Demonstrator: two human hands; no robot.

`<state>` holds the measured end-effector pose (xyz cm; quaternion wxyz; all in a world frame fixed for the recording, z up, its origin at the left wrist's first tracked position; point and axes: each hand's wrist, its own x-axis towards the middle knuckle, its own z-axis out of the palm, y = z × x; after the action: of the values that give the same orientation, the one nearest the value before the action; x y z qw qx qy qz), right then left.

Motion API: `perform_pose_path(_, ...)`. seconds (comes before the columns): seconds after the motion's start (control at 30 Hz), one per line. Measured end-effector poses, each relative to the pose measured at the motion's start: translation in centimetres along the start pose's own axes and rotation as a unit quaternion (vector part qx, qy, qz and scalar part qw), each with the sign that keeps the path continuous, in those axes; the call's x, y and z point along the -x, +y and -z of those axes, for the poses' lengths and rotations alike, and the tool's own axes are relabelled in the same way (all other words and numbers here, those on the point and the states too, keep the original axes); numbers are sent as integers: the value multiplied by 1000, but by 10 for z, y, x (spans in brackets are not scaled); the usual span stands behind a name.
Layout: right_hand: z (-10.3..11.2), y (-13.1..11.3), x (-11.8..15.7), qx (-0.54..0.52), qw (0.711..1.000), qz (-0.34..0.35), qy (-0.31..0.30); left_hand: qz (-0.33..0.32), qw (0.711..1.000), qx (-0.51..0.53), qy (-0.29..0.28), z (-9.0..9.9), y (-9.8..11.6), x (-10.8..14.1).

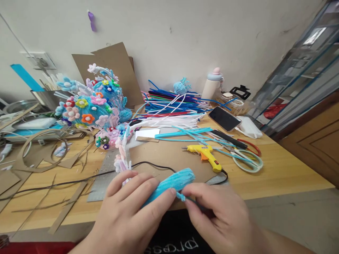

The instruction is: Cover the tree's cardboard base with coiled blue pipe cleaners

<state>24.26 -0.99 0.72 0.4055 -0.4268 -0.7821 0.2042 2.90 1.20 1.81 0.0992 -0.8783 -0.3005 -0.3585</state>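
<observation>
The left hand [129,215] holds a light blue fuzzy bundle [176,180], which is in the air over the near edge of the wooden surface [286,173]. Its fingers [143,186] are closed around the bundle, with the thumb lying along the near side, and one end of the bundle sticks out to the right, a little raised. The right hand [221,208] is just beside it. Its thumb and forefinger are pinched together on a small twisted blue end [181,197], which is close under the bundle; I cannot tell if the two are joined.

Beyond the hands, a yellow glue gun [208,153] lies on its side on a brown cardboard sheet [150,152], with its nozzle pointing to the left. To the right of it are scissors [252,167] with pale green handles. Behind the glue gun, some light blue stems [185,133] lie loosely crossed, and farther back there is a big pile of fuzzy stems [164,106] in many colours. A phone [225,118] with dark screen rests to the right of this pile, and a white bottle [210,87] stands upright near the wall.

On the left side, a large blue decoration [97,109] carries many small fuzzy flowers. A cardboard ring [22,160] lies farther to the left, among thin cut strips.
</observation>
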Motion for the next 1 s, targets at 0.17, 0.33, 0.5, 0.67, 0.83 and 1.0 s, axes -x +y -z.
perform_pose_path(0.17, -9, 3, 0, -424, 834, -284, -208, 2, 1000, 3, 4, 0, -1, 1)
perform_pose_path(0.33, -24, 13, -3, -682, 593, -356, -237, -6, 1000, 0, 6, 1, -1, 0)
perform_pose_path(0.5, -23, 21, -4, -717, 519, -392, -253, -3, 1000, 0, 7, 2, -1, -2)
perform_pose_path(0.67, -28, 17, 1, -693, 567, -392, -212, -3, 1000, 1, 6, 1, -1, -1)
perform_pose_path(0.83, -22, 6, 11, -335, 908, -228, -105, -10, 1000, 8, -5, 1, -1, 3)
perform_pose_path(1.0, -13, 9, 9, 151, 974, 155, 71, -8, 1000, -10, 0, 1, 0, 2)
